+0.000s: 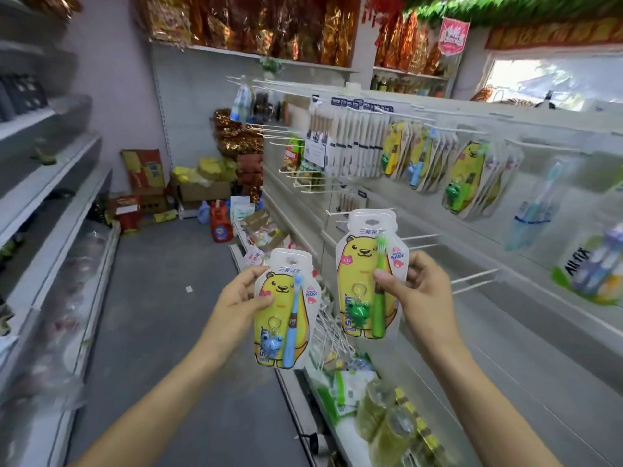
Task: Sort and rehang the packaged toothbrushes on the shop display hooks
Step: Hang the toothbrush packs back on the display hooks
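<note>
At your two o'clock, bear packs hang on display hooks. Your left hand pinches the blue toothbrush pack; your right hand pinches the green toothbrush pack beside it, both upright.

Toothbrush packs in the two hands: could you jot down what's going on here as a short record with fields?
place: shop aisle, beside a hook wall
left hand: holds blue pack by its left edge
right hand: holds green pack by its right edge, thumb on front
higher pack: green
packs touching: no, apart
hung packs: same bear design, upper row
empty hooks: several, right of the green pack
step: neither held pack on a hook yet
</note>
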